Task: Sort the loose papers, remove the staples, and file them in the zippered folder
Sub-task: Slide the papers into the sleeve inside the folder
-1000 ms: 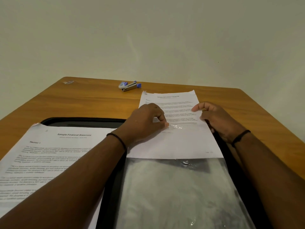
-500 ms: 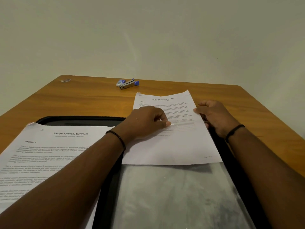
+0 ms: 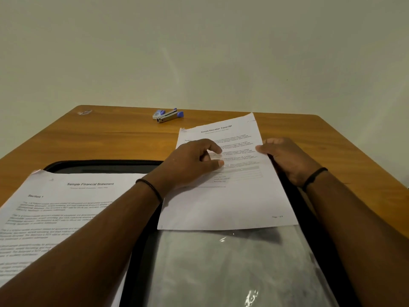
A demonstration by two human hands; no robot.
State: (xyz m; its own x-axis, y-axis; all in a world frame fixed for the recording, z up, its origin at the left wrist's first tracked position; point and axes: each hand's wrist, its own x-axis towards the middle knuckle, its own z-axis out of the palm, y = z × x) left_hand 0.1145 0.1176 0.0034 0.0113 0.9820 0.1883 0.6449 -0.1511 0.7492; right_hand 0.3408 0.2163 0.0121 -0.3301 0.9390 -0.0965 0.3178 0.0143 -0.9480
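Note:
A sheet headed "Sample Education Transcript" [image 3: 230,196] lies over the top of a clear plastic sleeve [image 3: 234,267] inside the open black zippered folder [image 3: 104,163]. My left hand [image 3: 190,165] rests on the sheet's left half, thumb and forefinger pinching at the shiny sleeve edge on the paper. My right hand [image 3: 287,158] grips the sheet's right edge, whose far corner lifts off the table. A second stack headed "Sample Financial Statement" [image 3: 55,213] covers the folder's left half.
A staple remover with blue grips [image 3: 168,116] lies at the far side of the wooden table [image 3: 110,138]. A small shiny scrap [image 3: 84,112] sits near the far left corner. A plain wall stands behind the table.
The transcript sheet has slid toward me over the sleeve and turned slightly, its far right corner rising. My left forefinger has lifted off the paper. Both hands stay on the sheet.

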